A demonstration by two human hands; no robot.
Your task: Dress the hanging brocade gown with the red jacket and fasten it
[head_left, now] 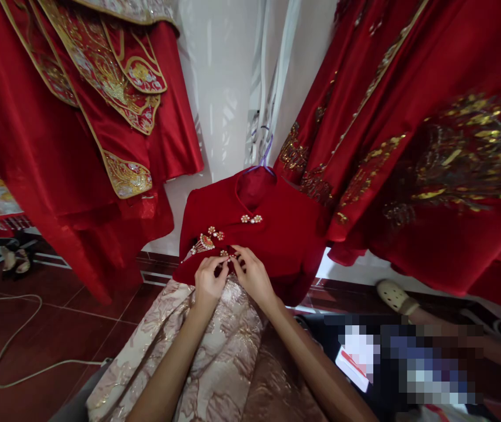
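A dark red high-collared top (276, 234) hangs in front of me on a purple hanger (264, 158). Pearl button clasps (251, 218) run down its slanted front, with a fan-shaped ornament (204, 242) at the left. My left hand (208, 280) and my right hand (252, 272) meet at the lowest clasp (228, 254), the fingers of both pinched on it. Below the top spreads a pale pink and gold brocade skirt (215, 351), which my forearms cross.
Red robes with gold embroidery hang at the left (57, 129) and right (430, 135). A white wall (224, 88) stands behind. A white cord (13, 340) loops over the dark red floor. Another person's foot in a cream clog (393, 296) shows at the right.
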